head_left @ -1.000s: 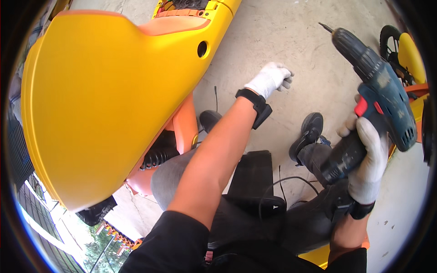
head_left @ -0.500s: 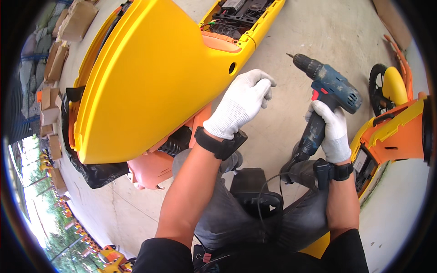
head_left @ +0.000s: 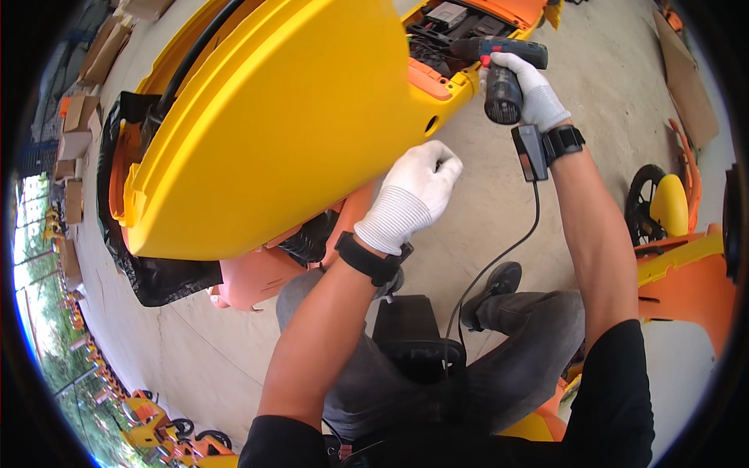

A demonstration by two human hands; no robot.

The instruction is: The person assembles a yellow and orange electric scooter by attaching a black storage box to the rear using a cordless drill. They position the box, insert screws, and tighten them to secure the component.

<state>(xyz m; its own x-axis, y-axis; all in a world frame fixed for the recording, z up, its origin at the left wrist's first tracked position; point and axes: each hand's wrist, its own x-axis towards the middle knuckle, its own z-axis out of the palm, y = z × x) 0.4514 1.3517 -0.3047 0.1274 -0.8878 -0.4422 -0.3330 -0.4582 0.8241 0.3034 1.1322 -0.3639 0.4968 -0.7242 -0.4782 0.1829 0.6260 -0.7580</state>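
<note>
In my gloved right hand (head_left: 530,84) is a dark blue cordless drill (head_left: 524,53), gripped by its handle with the battery end toward me. Its nose points left, over the open compartment (head_left: 449,27) of a yellow vehicle body, where black parts and wiring lie; the bit's tip is hard to make out. My gloved left hand (head_left: 417,183) is closed, fingers curled, beside the lower edge of the big yellow panel (head_left: 281,132). Whatever its fingers may hold is hidden. A small round hole (head_left: 431,124) shows in the panel just above that hand.
Salmon-pink plastic parts (head_left: 261,273) and a black plastic sheet (head_left: 168,281) lie under the panel. A yellow-orange body (head_left: 683,288) and a wheel (head_left: 644,204) stand at right. Cardboard boxes (head_left: 74,129) line the left. A black cable (head_left: 499,253) hangs from my right wrist.
My right hand has carried the drill forward and left, from above my knee to over the compartment. My left hand stays closed near the panel's edge. The view has shifted slightly.
</note>
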